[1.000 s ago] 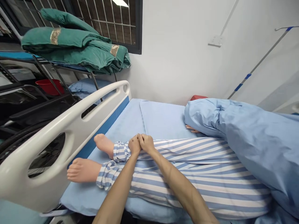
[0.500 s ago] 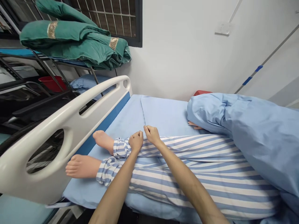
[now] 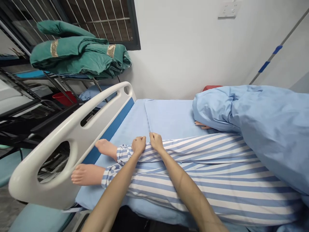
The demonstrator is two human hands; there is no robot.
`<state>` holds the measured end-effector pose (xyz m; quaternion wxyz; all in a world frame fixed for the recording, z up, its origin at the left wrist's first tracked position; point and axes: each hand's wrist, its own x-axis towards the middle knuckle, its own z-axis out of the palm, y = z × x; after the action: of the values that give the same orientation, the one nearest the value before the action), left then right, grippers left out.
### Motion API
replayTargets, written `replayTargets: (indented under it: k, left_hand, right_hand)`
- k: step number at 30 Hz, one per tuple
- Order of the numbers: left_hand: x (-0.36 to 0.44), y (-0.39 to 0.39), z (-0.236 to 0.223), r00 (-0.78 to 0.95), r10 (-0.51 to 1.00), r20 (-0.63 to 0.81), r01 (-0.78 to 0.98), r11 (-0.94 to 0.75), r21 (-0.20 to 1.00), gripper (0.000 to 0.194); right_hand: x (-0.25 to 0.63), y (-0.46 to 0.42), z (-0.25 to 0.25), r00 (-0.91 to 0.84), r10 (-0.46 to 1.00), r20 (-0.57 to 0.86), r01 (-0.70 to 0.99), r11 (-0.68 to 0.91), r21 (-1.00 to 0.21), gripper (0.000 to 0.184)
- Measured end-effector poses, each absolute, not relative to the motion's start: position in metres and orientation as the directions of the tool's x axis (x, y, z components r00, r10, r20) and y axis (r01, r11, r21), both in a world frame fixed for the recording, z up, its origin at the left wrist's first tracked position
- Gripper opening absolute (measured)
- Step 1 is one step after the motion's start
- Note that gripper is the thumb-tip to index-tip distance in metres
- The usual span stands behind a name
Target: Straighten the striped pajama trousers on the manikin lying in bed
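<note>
A red basin (image 3: pixel 63 98), its inside hidden, sits beneath the metal rack (image 3: pixel 31 74) bearing folded green quilts (image 3: pixel 77 56), beyond the white bed rail (image 3: pixel 60 135); the left hand (image 3: pixel 138 145) and right hand (image 3: pixel 156 142) lie curled closed on the striped trousers (image 3: pixel 193 180) of a manikin (image 3: pixel 87 174), any grip on the cloth unclear; they have parted, no longer clasped together.

Hospital bed (image 3: pixel 108 137), blue sheet (image 3: pixel 169 117), striped-pajama mannequin (image 3: pixel 193 180), blue duvet (image 3: pixel 272 129)
</note>
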<state>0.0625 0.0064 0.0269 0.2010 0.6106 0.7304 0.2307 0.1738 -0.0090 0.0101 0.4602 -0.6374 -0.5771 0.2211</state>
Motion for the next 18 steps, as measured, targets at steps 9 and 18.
replayTargets:
  k: [9,18]
  left_hand:
    - [0.093,0.028,0.084,-0.158,0.974,0.160,0.374,-0.090,0.923,0.039]
    - [0.109,-0.007,0.010,-0.039,0.994,0.107,0.685,-0.051,0.726,0.040]
  right_hand:
    - [0.177,-0.002,0.008,0.398,0.897,0.190,0.263,0.087,-0.961,0.048]
    - [0.177,0.000,0.003,0.462,0.866,0.192,0.286,0.059,-0.956,0.044]
